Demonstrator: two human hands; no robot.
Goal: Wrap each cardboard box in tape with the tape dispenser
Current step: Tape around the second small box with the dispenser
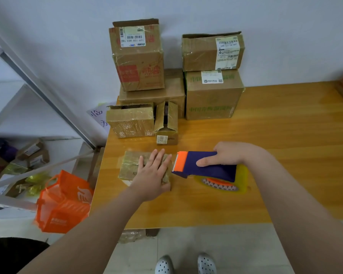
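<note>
While the left hand (153, 173) lies palm-down on the small cardboard box (130, 165), its grip is spread: the fingers are straight on the box top and pinch nothing. The box sits flat on the left part of the counter (285, 145), and its surface is glossy with tape.

The right hand (230, 155) holds the tape dispenser (206, 165). Its grip is closed round the blue body, with the thumb laid across the near side. The dispenser lies tilted, and its tape roll (222, 184) is low against the counter. Its orange cutter end (181, 161) points left, just beside the right edge of the box and the left fingertips — whether it touches the box cannot be told.

At the back of the counter, against the wall, stand further boxes:
- a labelled box (137, 56) stacked high on the left
- a second labelled box (212, 52) on top of a large green-printed box (212, 99)
- in front of these, a taped box (131, 121) and a narrow open box (166, 125) side by side

Left of the counter — an orange bag (63, 202) and metal shelving (28, 76).
</note>
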